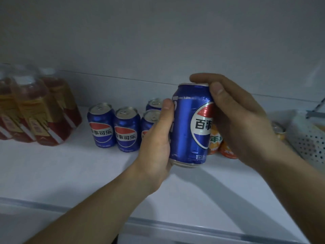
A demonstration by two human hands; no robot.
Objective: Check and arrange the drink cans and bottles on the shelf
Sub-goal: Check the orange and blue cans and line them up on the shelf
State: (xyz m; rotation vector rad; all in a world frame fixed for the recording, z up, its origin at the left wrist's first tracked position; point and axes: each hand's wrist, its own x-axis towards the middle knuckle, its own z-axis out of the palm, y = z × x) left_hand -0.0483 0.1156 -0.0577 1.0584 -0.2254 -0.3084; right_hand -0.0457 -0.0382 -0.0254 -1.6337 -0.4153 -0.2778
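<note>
Hands, left (156,138) & right (235,118), both grip blue Pepsi can (190,127), label "百事", above shelf (70,169).

Both hands, left hand (158,136) and right hand (235,120), hold a blue can (190,125) upright above the shelf (70,173).

Dim, bluish lighting. Forearm shadows fall across the white shelf (52,169). Frame is soft; edges show wide-angle distortion and blur.
</note>
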